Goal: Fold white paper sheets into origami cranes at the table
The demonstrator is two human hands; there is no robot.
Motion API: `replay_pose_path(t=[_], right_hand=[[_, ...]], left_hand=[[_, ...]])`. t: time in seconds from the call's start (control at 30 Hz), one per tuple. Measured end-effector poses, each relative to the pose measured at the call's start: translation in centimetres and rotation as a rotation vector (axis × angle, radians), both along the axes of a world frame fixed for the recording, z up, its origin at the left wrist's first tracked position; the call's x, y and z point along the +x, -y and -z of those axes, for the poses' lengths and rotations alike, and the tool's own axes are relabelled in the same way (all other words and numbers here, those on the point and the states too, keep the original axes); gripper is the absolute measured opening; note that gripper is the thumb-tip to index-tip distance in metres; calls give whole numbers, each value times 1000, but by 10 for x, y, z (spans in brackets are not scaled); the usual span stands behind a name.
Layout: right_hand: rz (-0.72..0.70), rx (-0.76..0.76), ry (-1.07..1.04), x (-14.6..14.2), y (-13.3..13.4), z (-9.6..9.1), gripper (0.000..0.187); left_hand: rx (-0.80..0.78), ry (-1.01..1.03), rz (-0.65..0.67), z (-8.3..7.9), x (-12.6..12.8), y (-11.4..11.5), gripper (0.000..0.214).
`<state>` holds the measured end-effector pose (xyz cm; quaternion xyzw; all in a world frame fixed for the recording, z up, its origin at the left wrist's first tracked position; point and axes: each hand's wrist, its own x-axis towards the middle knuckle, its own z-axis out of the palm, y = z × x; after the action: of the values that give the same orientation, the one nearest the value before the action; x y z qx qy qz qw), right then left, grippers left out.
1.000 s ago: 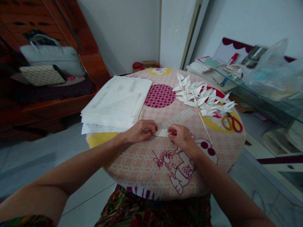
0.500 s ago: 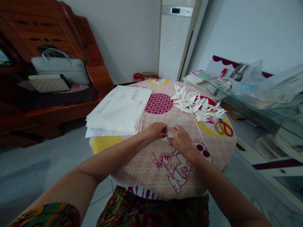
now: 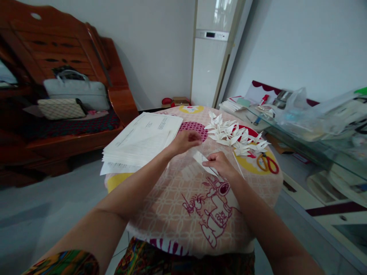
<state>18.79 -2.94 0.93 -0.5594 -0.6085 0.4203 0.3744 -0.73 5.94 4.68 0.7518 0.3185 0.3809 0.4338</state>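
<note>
My right hand (image 3: 219, 162) pinches a small folded white paper piece (image 3: 204, 162) and holds it just above the round patterned table (image 3: 177, 206). My left hand (image 3: 186, 140) hovers a little to the left and beyond it, fingers curled loosely, nothing visible in it. A pile of several folded white paper cranes (image 3: 235, 134) lies past my right hand. A thick stack of white sheets (image 3: 143, 139) sits on the table's left side, close to my left hand.
Orange-handled scissors (image 3: 267, 162) and a thin white stick (image 3: 236, 162) lie right of my hands. A glass shelf with plastic bags (image 3: 315, 114) stands at the right. A wooden bench with bags (image 3: 69, 95) is at the left, a tall white appliance (image 3: 210, 57) behind.
Both hands were pressing the paper piece flat on the table. Now my left hand has let go and lifted away, and my right hand has raised the piece. The view tilted upward.
</note>
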Motion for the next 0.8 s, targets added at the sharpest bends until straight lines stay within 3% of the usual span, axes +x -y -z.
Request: replay_pose_path(t=[0.07, 0.1, 0.17, 0.3, 0.47, 0.63, 0.8], right_hand=[[98, -104, -241, -2, -6, 0, 23], [134, -132, -341, -5, -8, 1, 25], [198, -126, -476, -10, -13, 4, 26], [253, -116, -594, -17, -18, 14, 24], [245, -129, -595, -20, -16, 18, 23], [175, -101, -482, -21, -10, 19, 25], [110, -3, -404, -20, -9, 24, 30]], left_hand=[[-110, 177, -157, -1, -1, -5, 36], [-205, 231, -147, 1, 0, -4, 42], [-409, 233, 18, 9, 1, -1, 50], [-567, 500, -74, 30, 4, 7, 58], [-648, 312, -9, 49, 10, 18, 48], [-498, 216, -41, 55, 18, 27, 38], [-376, 130, -60, 50, 19, 29, 33]])
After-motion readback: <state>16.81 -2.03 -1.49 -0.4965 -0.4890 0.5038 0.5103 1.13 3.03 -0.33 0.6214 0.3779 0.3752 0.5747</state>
